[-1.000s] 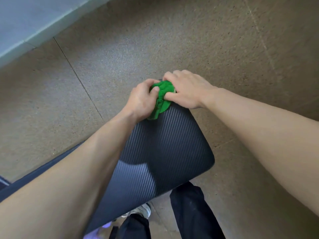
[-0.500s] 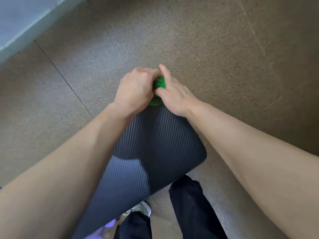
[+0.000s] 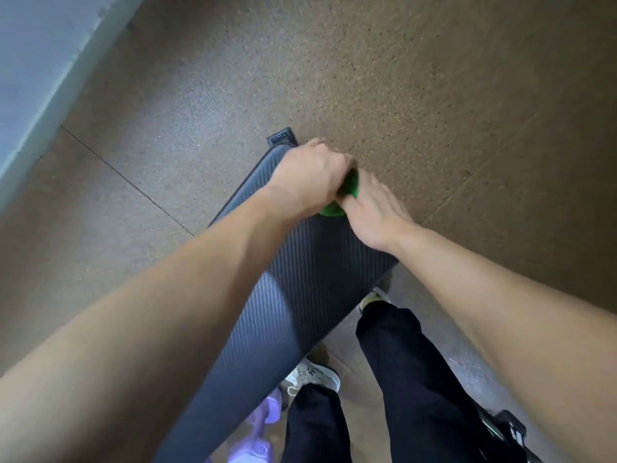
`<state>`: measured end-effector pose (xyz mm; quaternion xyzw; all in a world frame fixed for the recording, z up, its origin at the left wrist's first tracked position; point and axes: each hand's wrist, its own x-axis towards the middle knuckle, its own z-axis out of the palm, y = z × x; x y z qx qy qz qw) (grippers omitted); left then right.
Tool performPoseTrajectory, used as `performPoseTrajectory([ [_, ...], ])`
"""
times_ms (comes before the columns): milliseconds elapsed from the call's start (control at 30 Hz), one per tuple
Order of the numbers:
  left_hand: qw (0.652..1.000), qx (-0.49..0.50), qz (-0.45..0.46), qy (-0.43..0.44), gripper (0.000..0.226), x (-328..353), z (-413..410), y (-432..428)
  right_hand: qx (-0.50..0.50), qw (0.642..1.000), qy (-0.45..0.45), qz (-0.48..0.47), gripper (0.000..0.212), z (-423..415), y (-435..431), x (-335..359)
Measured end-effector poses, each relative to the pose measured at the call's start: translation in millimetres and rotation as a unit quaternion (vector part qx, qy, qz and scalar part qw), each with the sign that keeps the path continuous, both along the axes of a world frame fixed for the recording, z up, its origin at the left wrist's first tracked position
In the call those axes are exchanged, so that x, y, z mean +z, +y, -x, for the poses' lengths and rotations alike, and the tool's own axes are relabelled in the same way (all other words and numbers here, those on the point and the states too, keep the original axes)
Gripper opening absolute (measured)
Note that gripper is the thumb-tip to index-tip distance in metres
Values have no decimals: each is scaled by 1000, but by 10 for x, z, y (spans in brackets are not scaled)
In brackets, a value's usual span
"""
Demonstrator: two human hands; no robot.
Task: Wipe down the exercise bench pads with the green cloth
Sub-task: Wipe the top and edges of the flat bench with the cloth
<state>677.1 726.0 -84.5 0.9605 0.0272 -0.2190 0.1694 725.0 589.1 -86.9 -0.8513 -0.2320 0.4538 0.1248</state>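
The dark ribbed bench pad [image 3: 300, 289] runs from the lower left up to the middle of the view. The green cloth [image 3: 340, 203] is bunched at the pad's far end, mostly hidden between my two hands. My left hand [image 3: 309, 177] is closed over the cloth from the left. My right hand [image 3: 372, 210] presses against it from the right, its fingers wrapped around the wad. Both forearms stretch over the pad.
A black frame end [image 3: 282, 137] sticks out past the pad's far corner. Speckled brown floor [image 3: 434, 95] lies all around, with a pale wall base [image 3: 50, 78] at the upper left. My dark trouser legs [image 3: 410, 379], a white shoe [image 3: 312, 377] and a purple dumbbell [image 3: 263, 426] sit below.
Both hands stay clamped on the cloth at the pad's far end. The view has shifted, showing the pad's far left corner and the frame end. Less of the cloth shows than before.
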Motion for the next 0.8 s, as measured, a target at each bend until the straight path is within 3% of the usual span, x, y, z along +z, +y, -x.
performPoseTrajectory([
  [100,996,74,-41,26,34,-26,2,452,-11,1000,-2,-26,52,16,531,-80],
  [200,995,87,-30,48,35,21,-77,296,13,999,-16,-30,48,-10,352,-76],
  [367,997,-40,-16,68,24,108,-135,-922,-56,998,2,18,42,137,-956,7],
  [467,993,-101,-5,68,24,142,-134,-1149,-129,991,13,24,42,319,-1192,15],
  [667,998,16,-49,41,34,62,-27,-380,-110,993,-15,-33,49,183,-338,-80],
  [800,997,76,-30,-18,28,50,133,-689,-99,992,-57,-48,46,292,-600,-57],
])
